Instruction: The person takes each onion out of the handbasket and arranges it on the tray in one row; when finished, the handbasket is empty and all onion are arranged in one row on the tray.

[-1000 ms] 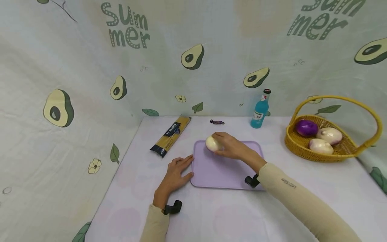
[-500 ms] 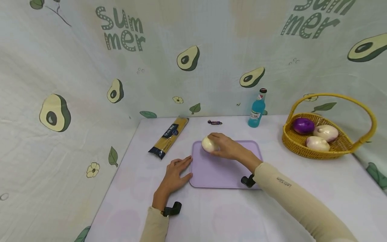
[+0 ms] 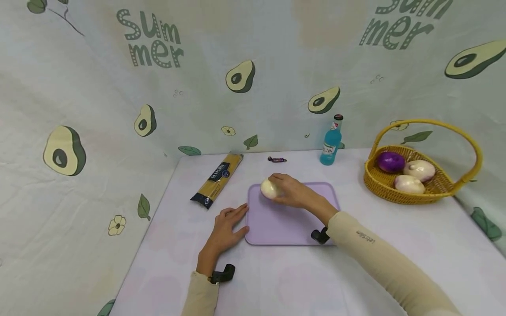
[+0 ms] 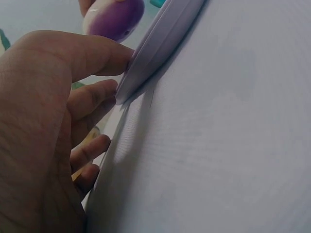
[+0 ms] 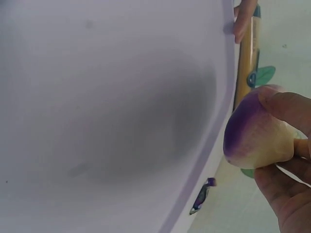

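A white-and-purple turnip (image 3: pixel 269 188) is over the far left part of the light purple tray (image 3: pixel 284 228). My right hand (image 3: pixel 291 191) holds it, fingers on one side and thumb on the other. In the right wrist view the purple end of the turnip (image 5: pixel 260 128) faces the tray and the fingertips pinch its paler sides. My left hand (image 3: pixel 226 228) lies at the tray's left edge, thumb and fingers spread apart. Seen from the left wrist, the thumb and a fingertip touch the tray's rim (image 4: pixel 155 53) while the other fingers hang loosely beside it.
A yellow wicker basket (image 3: pixel 381 193) with a tall handle holds several turnips at the right. Behind the tray stand a blue bottle (image 3: pixel 330 141) and a small wrapped candy (image 3: pixel 277 159). A pasta packet (image 3: pixel 217 181) lies at the back left. Printed cloth hangs behind.
The head view has turned slightly, so the whole scene sits further left. My right hand has shifted the turnip a little leftward over the tray; my left hand keeps its place at the edge.
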Demonstrator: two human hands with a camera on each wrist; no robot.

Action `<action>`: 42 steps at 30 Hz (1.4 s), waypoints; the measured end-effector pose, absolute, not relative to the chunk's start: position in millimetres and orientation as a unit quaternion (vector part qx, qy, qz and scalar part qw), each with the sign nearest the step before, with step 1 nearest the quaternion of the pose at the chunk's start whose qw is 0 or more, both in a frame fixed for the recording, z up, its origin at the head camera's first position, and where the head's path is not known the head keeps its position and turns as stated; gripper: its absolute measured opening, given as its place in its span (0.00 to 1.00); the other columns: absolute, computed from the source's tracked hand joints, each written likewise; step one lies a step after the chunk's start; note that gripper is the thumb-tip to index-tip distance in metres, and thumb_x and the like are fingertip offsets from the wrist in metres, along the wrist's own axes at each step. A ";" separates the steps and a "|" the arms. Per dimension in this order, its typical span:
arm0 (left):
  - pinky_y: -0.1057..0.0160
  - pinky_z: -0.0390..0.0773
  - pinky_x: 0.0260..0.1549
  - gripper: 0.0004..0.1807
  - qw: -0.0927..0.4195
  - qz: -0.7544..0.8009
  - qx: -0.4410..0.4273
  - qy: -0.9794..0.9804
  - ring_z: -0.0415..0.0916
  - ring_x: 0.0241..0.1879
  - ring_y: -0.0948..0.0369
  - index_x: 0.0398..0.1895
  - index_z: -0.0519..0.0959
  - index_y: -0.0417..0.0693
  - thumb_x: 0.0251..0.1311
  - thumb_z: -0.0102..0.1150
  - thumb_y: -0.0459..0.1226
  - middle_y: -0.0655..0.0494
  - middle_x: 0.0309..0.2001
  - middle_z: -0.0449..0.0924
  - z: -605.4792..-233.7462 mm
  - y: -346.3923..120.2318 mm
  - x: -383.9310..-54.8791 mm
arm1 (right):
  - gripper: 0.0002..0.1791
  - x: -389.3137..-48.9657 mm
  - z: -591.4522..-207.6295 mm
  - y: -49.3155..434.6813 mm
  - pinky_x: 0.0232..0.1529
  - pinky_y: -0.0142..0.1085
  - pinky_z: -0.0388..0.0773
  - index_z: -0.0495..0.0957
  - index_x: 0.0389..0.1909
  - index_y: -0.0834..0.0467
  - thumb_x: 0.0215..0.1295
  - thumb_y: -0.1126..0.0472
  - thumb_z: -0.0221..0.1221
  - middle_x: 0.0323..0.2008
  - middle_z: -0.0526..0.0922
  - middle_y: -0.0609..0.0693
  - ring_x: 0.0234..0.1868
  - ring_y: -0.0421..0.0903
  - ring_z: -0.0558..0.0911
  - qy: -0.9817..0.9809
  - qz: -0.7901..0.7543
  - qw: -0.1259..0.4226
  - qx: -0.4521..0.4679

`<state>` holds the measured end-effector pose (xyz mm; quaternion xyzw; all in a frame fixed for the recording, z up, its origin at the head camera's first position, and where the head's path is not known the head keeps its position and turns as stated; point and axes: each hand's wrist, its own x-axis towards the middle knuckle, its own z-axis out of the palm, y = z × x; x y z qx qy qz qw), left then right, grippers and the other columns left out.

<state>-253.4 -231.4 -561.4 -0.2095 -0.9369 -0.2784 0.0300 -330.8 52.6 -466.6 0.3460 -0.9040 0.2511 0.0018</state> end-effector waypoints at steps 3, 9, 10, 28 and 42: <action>0.42 0.55 0.62 0.35 0.031 -0.283 -0.207 -0.936 0.58 0.67 0.53 0.75 0.65 0.61 0.64 0.58 0.51 0.72 0.75 0.60 -562.1 -231.3 -251.0 | 0.38 -330.4 -467.1 51.1 0.65 0.52 0.68 0.70 0.66 0.69 0.57 0.58 0.73 0.66 0.70 0.66 0.66 0.62 0.71 -0.905 0.244 0.003 0.349; 0.42 0.54 0.63 0.35 0.038 -0.287 -0.204 -0.935 0.57 0.67 0.54 0.76 0.65 0.62 0.64 0.58 0.51 0.72 0.75 0.59 -561.1 -229.3 -253.4 | 0.38 -334.1 -466.2 47.5 0.65 0.51 0.68 0.70 0.66 0.70 0.57 0.59 0.73 0.65 0.71 0.66 0.65 0.62 0.71 -0.900 0.235 0.013 0.366; 0.43 0.54 0.63 0.35 0.036 -0.288 -0.205 -0.935 0.57 0.67 0.54 0.76 0.64 0.62 0.65 0.58 0.52 0.72 0.75 0.59 -560.7 -229.0 -253.9 | 0.38 -334.9 -466.5 46.8 0.65 0.51 0.68 0.70 0.66 0.70 0.57 0.59 0.73 0.65 0.71 0.66 0.65 0.62 0.71 -0.900 0.234 0.010 0.367; 0.43 0.55 0.63 0.35 0.023 -0.271 -0.217 -0.937 0.57 0.67 0.53 0.76 0.64 0.61 0.65 0.57 0.52 0.70 0.75 0.59 -555.8 -230.6 -256.9 | 0.39 -343.7 -471.6 36.4 0.67 0.52 0.65 0.68 0.68 0.69 0.59 0.59 0.72 0.68 0.68 0.66 0.67 0.62 0.69 -0.911 0.236 -0.025 0.338; 0.43 0.54 0.64 0.35 0.025 -0.281 -0.213 -0.935 0.57 0.67 0.53 0.76 0.65 0.61 0.65 0.58 0.52 0.69 0.75 0.60 -557.4 -232.7 -255.9 | 0.38 -348.4 -473.7 24.3 0.68 0.50 0.64 0.69 0.67 0.69 0.59 0.60 0.71 0.67 0.68 0.65 0.67 0.61 0.68 -0.908 0.229 -0.020 0.349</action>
